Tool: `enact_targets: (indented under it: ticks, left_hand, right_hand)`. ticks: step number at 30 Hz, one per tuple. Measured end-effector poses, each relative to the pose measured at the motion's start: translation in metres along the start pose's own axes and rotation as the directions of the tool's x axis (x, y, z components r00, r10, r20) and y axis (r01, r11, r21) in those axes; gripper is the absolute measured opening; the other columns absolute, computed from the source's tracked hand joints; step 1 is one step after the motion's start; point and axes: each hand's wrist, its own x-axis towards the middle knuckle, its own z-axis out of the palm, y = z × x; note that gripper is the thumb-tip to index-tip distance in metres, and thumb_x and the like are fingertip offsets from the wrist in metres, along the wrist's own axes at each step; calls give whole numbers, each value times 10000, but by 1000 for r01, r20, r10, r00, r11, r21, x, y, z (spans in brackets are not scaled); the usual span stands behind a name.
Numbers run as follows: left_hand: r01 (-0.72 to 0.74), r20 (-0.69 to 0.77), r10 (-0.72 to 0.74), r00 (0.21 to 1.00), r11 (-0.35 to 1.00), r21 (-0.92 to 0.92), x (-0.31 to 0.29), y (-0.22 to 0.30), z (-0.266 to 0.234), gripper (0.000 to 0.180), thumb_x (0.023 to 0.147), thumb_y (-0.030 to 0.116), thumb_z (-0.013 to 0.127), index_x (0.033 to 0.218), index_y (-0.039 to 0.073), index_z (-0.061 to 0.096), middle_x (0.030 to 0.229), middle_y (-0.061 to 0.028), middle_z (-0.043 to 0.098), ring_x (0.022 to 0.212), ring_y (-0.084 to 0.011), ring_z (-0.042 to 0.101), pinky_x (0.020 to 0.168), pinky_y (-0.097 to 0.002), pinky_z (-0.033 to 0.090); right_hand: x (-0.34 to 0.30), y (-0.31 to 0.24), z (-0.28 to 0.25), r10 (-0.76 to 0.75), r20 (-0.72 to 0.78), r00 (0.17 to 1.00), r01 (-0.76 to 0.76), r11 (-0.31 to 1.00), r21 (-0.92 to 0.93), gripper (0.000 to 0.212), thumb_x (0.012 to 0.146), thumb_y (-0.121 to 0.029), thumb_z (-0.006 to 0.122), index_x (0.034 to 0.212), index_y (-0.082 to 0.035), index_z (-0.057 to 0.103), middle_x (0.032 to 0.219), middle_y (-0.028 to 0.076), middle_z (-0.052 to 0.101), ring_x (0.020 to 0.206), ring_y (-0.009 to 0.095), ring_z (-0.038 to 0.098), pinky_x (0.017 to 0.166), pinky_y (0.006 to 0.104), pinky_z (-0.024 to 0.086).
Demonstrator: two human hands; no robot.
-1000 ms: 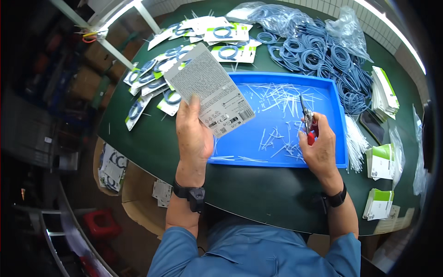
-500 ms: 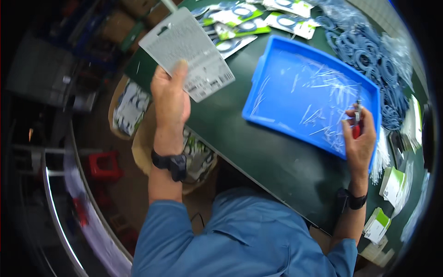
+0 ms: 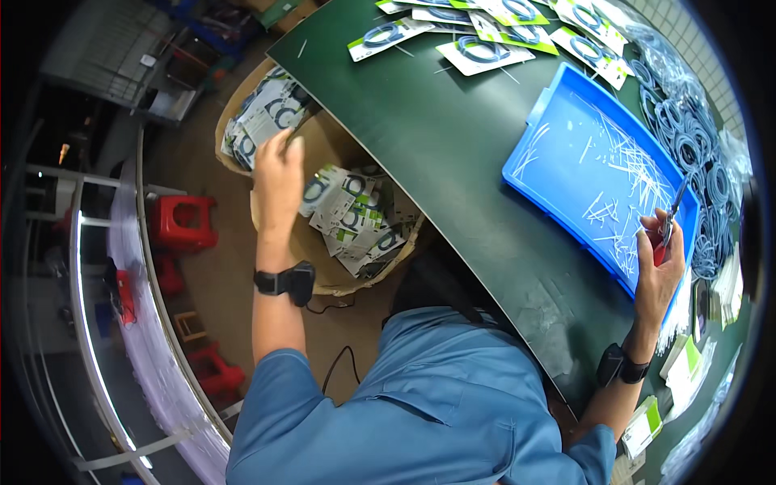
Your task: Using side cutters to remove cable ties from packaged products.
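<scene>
My left hand point(image 3: 279, 182) is past the table's left edge, over the cardboard boxes, with fingers apart and nothing in them. Just right of it, a slightly blurred carded cable point(image 3: 320, 191) is at the near box point(image 3: 311, 267), above a heap of similar cards point(image 3: 360, 222). My right hand point(image 3: 661, 271) is closed around small red-handled cutters point(image 3: 664, 242), their metal jaws pointing up and away. It hovers at the right side of a blue tray point(image 3: 529, 166) strewn with thin white plastic strips point(image 3: 634, 166).
Several carded cables point(image 3: 482, 52) lie across the far part of the green table point(image 3: 453, 153). Coiled blue-grey cables point(image 3: 687, 137) pile up right of the tray. Stacked cards point(image 3: 643, 428) sit at the near right. A second box point(image 3: 242, 133) and red stools point(image 3: 184, 224) stand on the floor.
My left hand has let go of the card and moved down and left, off the table to the boxes. The view has shifted left; my right hand still grips the cutters.
</scene>
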Motion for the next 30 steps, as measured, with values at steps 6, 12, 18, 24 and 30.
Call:
enact_targets:
  ticks: [6, 12, 18, 24, 30]
  left_hand:
    - [-684, -42, 687, 726, 714, -148, 20, 147, 61, 278, 907, 166, 762, 1135, 14, 711, 1182, -171, 671, 1043, -353, 679, 917, -426, 565]
    - [-911, -67, 914, 401, 390, -132, 14, 259, 131, 147, 850, 114, 748, 972, 38, 718, 1055, -133, 690, 1011, -291, 698, 844, -405, 577]
    - [-987, -66, 990, 128, 121, -104, -11, 335, 153, 54, 834, 97, 718, 869, 57, 706, 953, -106, 700, 963, -261, 708, 773, -387, 589]
    - [-870, -32, 981, 190, 154, -468, -38, 384, 155, 74, 842, 131, 719, 840, 58, 707, 845, -101, 720, 798, -269, 740, 662, -398, 600]
    - [-936, 52, 984, 173, 180, -302, -35, 404, 206, 82, 836, 129, 722, 800, 59, 697, 796, -106, 720, 735, -282, 750, 651, -405, 613]
  right_hand:
    - [-10, -27, 16, -6, 101, 995, 5, 1000, 16, 409, 989, -66, 683, 1380, 6, 589, 1087, 50, 673, 953, 103, 624, 865, 254, 511]
    - [-24, -54, 19, 7, 162, 987, -10, 1000, 18, 296, 955, -82, 704, 1224, 4, 614, 939, 14, 586, 818, 74, 544, 731, 227, 457]
    - [-19, -55, 3, 39, 106, 994, -51, 993, 111, 215, 970, -103, 704, 1119, -3, 586, 886, 16, 559, 773, 72, 527, 677, 222, 436]
    - [-17, -28, -3, 289, -1, 957, -191, 634, 749, 217, 1017, -120, 666, 1169, -12, 554, 879, 36, 570, 755, 100, 555, 668, 259, 461]
    - [-28, -51, -10, 46, -242, 969, 74, 882, 465, 189, 1038, -118, 634, 1177, -25, 545, 901, 40, 571, 751, 114, 548, 662, 283, 462]
